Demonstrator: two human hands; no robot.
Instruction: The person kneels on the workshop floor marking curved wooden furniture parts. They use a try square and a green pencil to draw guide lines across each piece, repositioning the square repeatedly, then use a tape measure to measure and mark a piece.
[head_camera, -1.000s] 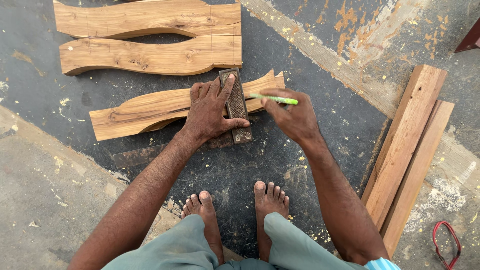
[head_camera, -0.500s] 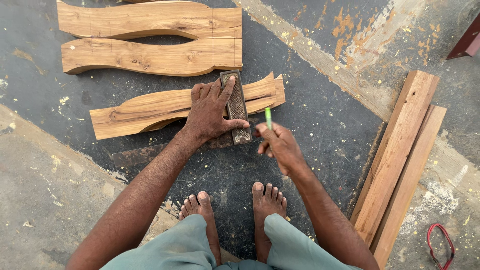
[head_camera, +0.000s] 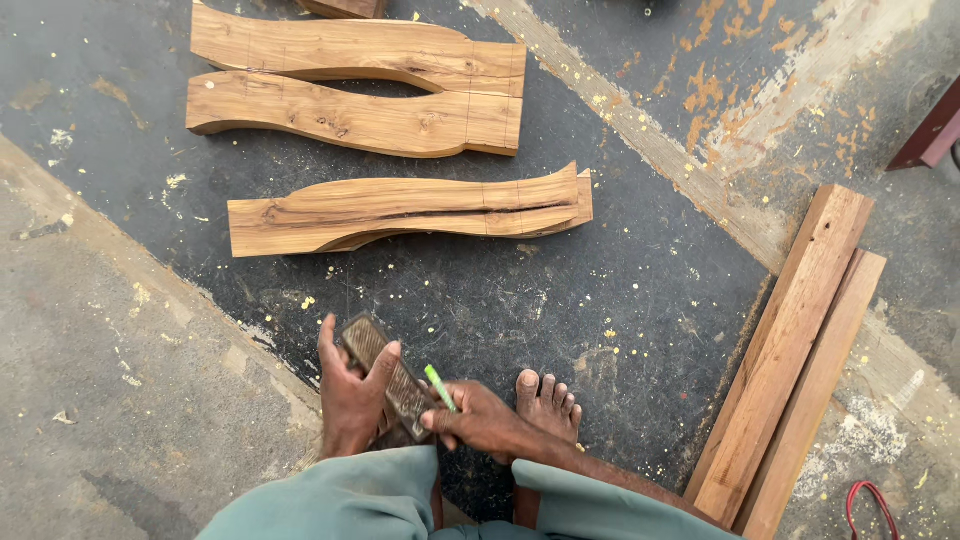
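Note:
My left hand (head_camera: 350, 395) grips a dark, flat wooden block (head_camera: 392, 378) close to my knees, low in the head view. My right hand (head_camera: 478, 418) pinches a green pencil (head_camera: 439, 387) just to the right of the block. A curved wooden piece (head_camera: 405, 209) with pencil lines across its right end lies on the dark mat (head_camera: 620, 290), well beyond both hands. Two more curved wooden pieces (head_camera: 360, 85) lie side by side farther back. My bare right foot (head_camera: 548, 404) rests on the mat beside my right hand.
Two straight wooden planks (head_camera: 795, 370) lie angled at the right. A grey concrete floor (head_camera: 110, 400) spreads to the left. A red cord (head_camera: 870, 505) shows at the bottom right corner. A dark red object (head_camera: 930, 130) sits at the right edge.
Both hands have pulled back from the near curved piece toward my body. The left hand lifted the dark block off the wood; the right hand brought the green pencil along.

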